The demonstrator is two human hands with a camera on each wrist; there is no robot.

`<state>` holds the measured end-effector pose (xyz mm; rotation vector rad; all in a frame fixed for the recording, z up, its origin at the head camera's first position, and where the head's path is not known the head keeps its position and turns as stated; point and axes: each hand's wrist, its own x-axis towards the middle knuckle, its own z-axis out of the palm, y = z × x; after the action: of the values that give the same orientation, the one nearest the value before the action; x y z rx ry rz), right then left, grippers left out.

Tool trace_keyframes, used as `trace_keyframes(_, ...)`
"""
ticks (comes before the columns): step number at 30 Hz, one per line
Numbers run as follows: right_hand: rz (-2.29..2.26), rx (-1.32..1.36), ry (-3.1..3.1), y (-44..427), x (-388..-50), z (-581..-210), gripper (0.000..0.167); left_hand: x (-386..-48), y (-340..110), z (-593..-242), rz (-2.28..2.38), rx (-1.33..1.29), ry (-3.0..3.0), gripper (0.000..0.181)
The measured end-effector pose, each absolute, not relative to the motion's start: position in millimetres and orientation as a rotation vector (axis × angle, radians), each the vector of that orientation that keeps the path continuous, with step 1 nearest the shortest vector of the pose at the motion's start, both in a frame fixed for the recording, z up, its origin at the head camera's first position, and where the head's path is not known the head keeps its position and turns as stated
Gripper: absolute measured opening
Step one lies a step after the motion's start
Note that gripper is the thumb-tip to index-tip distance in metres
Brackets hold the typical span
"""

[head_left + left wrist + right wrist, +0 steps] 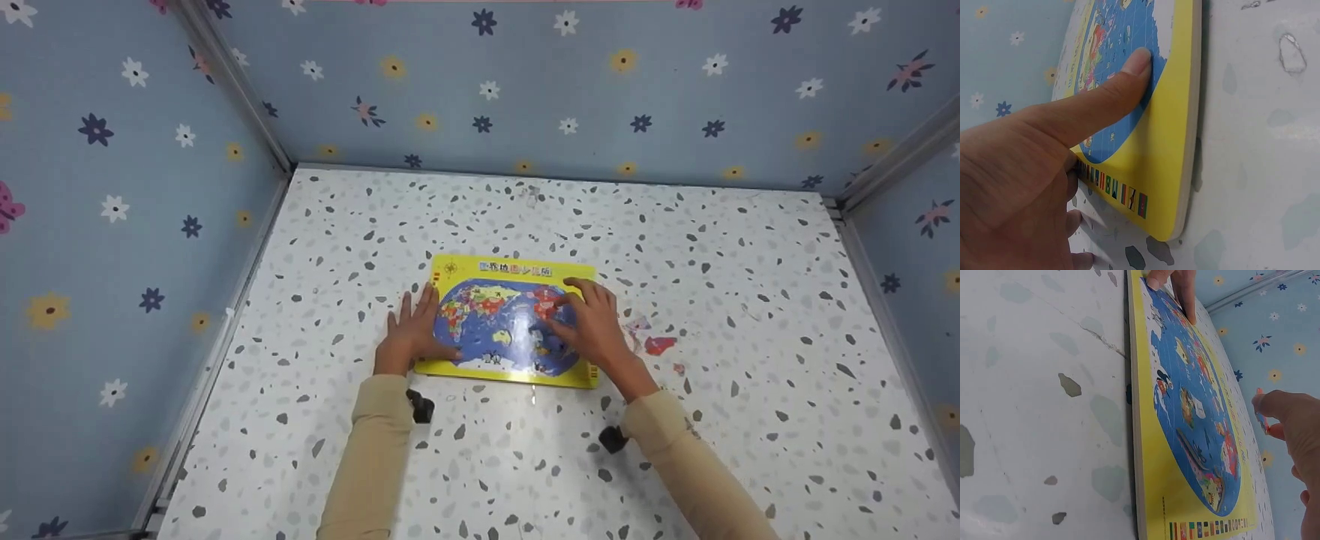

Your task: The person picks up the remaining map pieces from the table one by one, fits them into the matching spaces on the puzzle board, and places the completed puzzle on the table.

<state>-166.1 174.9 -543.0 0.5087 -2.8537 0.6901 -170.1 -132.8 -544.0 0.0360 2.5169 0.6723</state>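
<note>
A yellow-bordered world map puzzle board lies flat on the speckled table. The left hand rests at its left edge, thumb laid straight over the blue map in the left wrist view, other fingers spread beside the board. Above the board's right part, the right hand pinches a small puzzle piece between thumb and finger; the right wrist view shows it clear of the board. On the map's lower right, a dark slanted outline shows, but whether it is a raised piece or a gap I cannot tell.
Right of the board lie a red piece, a pale piece and a tiny pinkish piece, partly near the right wrist. Flower-patterned blue panels stand along the table's back and sides. Dark wrist-mounted objects show near both cuffs.
</note>
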Motion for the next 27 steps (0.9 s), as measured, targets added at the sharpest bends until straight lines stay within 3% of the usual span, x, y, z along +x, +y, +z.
trace_keyframes(27,0.705,0.54,-2.854,116,-181,-560,0.029,-169,-132,-544,0.663,0.024,2.515,0.126)
